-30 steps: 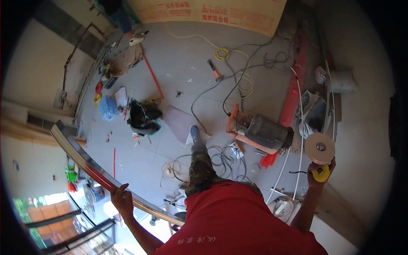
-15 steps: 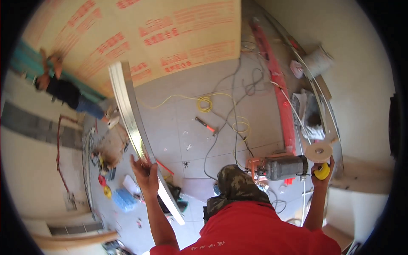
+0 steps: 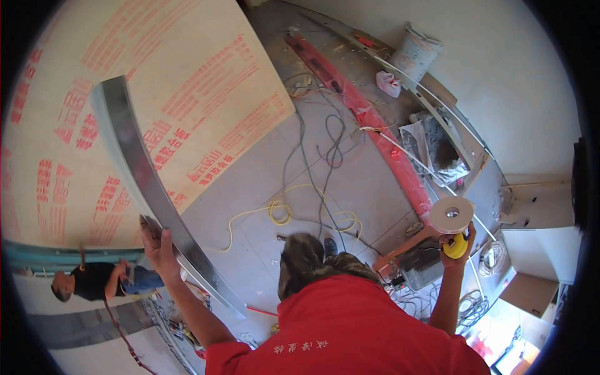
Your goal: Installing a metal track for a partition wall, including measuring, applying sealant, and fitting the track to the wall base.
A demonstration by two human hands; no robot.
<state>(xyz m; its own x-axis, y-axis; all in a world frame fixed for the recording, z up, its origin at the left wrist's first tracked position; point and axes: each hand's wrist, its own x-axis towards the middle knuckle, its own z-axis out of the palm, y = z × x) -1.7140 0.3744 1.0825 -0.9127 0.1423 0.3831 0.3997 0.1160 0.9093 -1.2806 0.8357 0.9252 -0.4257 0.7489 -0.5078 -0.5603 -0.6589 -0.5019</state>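
Note:
My left hand (image 3: 159, 247) grips a long silver metal strip (image 3: 140, 162), which slants from the upper left down toward the middle, across the printed yellowish board (image 3: 219, 75); whether the strip touches the board I cannot tell. At the right, my right hand (image 3: 453, 262) is closed on a yellow tape measure (image 3: 457, 249) and a wide tan roll of tape (image 3: 440, 215), the roll sitting flat above the measure. My camouflage-clad leg (image 3: 300, 262) and a dark shoe show below me, at the middle.
A co-worker (image 3: 90, 281) is at the lower left beside the board. An orange-framed machine (image 3: 419, 269), cables and a yellow hose coil (image 3: 280, 212) lie on the floor. A red-wrapped long piece (image 3: 394, 169), white pipes and a sack (image 3: 419, 53) line the right wall.
My view has turned left, so the board now fills the upper left and the co-worker shows lower. The metal strip has swung from low left to a steeper slant before the board.

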